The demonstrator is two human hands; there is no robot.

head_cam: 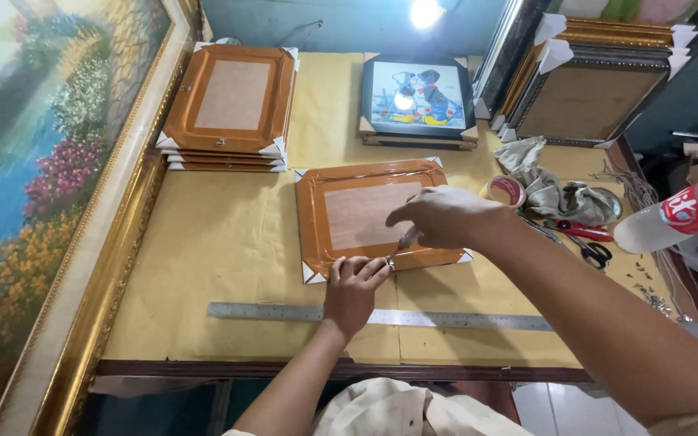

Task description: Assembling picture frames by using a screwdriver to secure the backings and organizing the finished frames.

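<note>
An orange-brown picture frame (369, 211) lies face down on the yellow-papered table, with white corner protectors. My left hand (353, 287) rests on the table with its fingertips pressed on the frame's near edge. My right hand (438, 216) hovers over the same edge and pinches a small metal tool (400, 245), its tip at the frame's rim beside my left fingers. A steel ruler (462, 320) lies just in front of both hands.
A stack of similar frames (228, 109) sits at the back left, a black-framed picture (416, 98) behind. Tape roll (506, 191), cloth (559, 194), scissors (587, 249) and a plastic bottle (680, 214) are on the right. A large gilt-framed painting (50, 178) leans at left.
</note>
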